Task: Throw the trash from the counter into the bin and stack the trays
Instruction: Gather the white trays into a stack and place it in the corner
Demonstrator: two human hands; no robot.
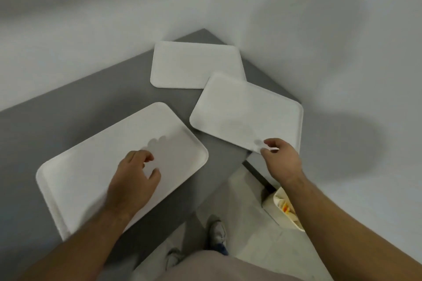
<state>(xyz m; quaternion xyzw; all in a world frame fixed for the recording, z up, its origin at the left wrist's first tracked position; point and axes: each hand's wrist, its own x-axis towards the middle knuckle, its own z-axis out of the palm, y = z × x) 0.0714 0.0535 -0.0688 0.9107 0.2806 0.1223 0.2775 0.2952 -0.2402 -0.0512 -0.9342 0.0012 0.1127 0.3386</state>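
Note:
Three white trays lie on the grey counter (pixel 68 102). The near tray (pixel 91 162) is at the front left, and my left hand (pixel 133 180) hovers over it with fingers curled, holding nothing. The middle tray (pixel 246 109) sits at the right, its near corner past the counter edge. My right hand (pixel 279 157) is at that corner with thumb and fingers apart, touching or almost touching the rim. The far tray (pixel 194 63) lies in the corner by the walls, partly under the middle tray. No trash shows on the counter.
White walls close the counter at the back and right. A bin with a pale liner (pixel 286 207) holding colourful scraps stands on the floor below my right forearm. My shoes (pixel 218 232) are on the light floor near the counter's front edge.

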